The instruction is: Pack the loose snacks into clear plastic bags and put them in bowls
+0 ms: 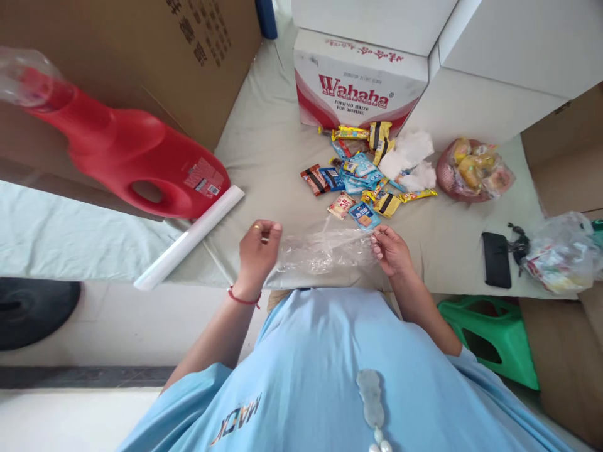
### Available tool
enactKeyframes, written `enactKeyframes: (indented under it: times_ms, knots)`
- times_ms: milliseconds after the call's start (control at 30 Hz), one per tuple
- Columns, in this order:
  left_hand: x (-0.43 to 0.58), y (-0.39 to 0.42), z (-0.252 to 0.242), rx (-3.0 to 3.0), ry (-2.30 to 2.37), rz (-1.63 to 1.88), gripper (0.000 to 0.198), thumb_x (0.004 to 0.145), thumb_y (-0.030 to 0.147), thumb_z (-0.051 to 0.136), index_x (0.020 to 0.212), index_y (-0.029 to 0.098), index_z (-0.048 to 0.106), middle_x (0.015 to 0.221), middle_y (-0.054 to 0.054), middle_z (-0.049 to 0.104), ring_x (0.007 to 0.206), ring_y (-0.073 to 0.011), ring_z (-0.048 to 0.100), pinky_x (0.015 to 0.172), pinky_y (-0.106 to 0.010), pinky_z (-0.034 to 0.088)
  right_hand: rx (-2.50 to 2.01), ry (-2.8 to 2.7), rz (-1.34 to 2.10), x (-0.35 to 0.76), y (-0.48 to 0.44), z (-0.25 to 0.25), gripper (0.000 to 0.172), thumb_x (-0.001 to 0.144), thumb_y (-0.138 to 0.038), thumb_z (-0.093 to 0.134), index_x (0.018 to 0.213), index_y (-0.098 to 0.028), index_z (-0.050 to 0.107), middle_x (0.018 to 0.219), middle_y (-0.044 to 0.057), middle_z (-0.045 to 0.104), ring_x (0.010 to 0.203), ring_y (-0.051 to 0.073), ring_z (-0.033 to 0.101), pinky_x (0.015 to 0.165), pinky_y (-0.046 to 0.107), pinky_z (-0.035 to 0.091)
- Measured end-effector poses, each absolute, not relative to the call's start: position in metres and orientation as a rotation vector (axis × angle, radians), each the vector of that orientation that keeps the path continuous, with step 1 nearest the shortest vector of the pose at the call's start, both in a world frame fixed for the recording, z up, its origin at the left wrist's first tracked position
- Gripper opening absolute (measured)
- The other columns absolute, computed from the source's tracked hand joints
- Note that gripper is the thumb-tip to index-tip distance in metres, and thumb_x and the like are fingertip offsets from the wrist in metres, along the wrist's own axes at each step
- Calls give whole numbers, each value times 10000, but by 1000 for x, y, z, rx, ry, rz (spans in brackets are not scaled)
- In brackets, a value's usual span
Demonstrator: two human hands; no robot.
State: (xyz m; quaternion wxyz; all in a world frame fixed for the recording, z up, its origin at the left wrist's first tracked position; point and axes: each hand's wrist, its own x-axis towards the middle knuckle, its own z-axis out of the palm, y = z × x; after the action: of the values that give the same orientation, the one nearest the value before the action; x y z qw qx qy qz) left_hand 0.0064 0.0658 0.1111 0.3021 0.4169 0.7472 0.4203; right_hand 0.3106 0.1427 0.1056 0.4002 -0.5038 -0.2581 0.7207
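Note:
A crumpled clear plastic bag [325, 248] stretches between my hands at the front of the table. My left hand [259, 248], with a red cord on its wrist, is closed at the bag's left end; the exact grip is partly hidden by the fingers. On the other side, my right hand [390, 250] pinches the bag's right edge between thumb and fingers. Just beyond the bag lie several small snack packets, among them a blue packet [363, 215], a cream-and-red packet [340, 205] and a yellow packet [387, 204].
A white plastic roll [191, 238] lies left, beside a large red bottle [151, 157]. A Wahaba-style carton marked Wahaha [358, 85] stands behind the snacks. Rightward are white crumpled plastic [409, 157], a bowl of wrapped snacks [455, 179], a phone [496, 259] and a filled bag [565, 254].

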Motion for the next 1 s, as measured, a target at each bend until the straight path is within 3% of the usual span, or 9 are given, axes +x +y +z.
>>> enactKeyframes:
  times_ms: [167, 267, 400, 467, 533, 700, 767, 867, 1000]
  knots:
    - [67, 63, 125, 1594, 1824, 496, 560, 952, 692, 531, 1126, 188, 705, 1233, -155, 724, 1224, -342, 632, 1022, -466, 499, -1257, -681, 1868, 301, 136, 110, 438, 641, -352, 918, 861, -232, 559, 663, -78, 569, 450, 39, 431, 359, 138, 281]
    - [84, 72, 121, 1722, 1832, 286, 406, 926, 533, 630, 1062, 159, 713, 1171, -180, 716, 1199, -377, 626, 976, -476, 506, -1278, -738, 1873, 305, 139, 113, 423, 649, -367, 911, 865, -233, 573, 649, -80, 563, 429, 42, 404, 343, 148, 245]
    - [73, 81, 119, 1550, 1602, 541, 286, 949, 411, 534, 765, 209, 620, 824, -54, 663, 857, -231, 645, 820, -365, 508, -1229, -828, 1673, 324, 157, 121, 357, 671, -352, 893, 896, -237, 642, 710, -59, 599, 517, 67, 493, 420, 170, 401]
    - [68, 83, 121, 1284, 1443, 668, 341, 915, 498, 565, 722, 216, 561, 707, -5, 599, 711, -182, 598, 722, -322, 495, -1132, -837, 1531, 337, 165, 126, 346, 711, -373, 879, 954, -252, 665, 878, -26, 661, 725, 102, 630, 649, 217, 570]
    - [68, 85, 121, 999, 1386, 810, 378, 864, 560, 619, 726, 217, 541, 675, 13, 584, 656, -160, 583, 664, -297, 485, -1064, -847, 1416, 347, 167, 128, 314, 776, -423, 848, 978, -267, 665, 1018, -4, 670, 921, 133, 668, 861, 280, 601]
    - [90, 88, 115, 827, 1492, 1086, 439, 895, 631, 584, 745, 220, 546, 719, -14, 623, 694, -170, 624, 682, -303, 508, -1115, -1111, 1441, 337, 133, 120, 364, 926, -627, 671, 929, -263, 693, 997, 33, 649, 944, 183, 632, 765, 305, 595]
    - [100, 87, 113, 1022, 1609, 1064, 452, 956, 624, 498, 751, 225, 555, 734, -30, 626, 727, -191, 626, 720, -327, 512, -1151, -1321, 1510, 317, 113, 116, 431, 921, -677, 649, 1017, -263, 720, 1104, 60, 661, 1051, 221, 636, 841, 356, 602]
    - [110, 82, 114, 1428, 1689, 955, 413, 1012, 543, 423, 777, 234, 562, 796, -55, 631, 802, -218, 621, 791, -359, 505, -1226, -1502, 1419, 283, 97, 114, 421, 876, -625, 728, 1075, -255, 722, 1205, 76, 640, 1147, 244, 627, 931, 385, 584]
    - [100, 75, 114, 1443, 1575, 980, 405, 1030, 518, 408, 836, 228, 614, 927, -88, 680, 931, -238, 648, 878, -381, 524, -1280, -1422, 1277, 267, 107, 114, 291, 899, -538, 714, 919, -247, 719, 1011, 41, 653, 1009, 212, 634, 883, 349, 571]
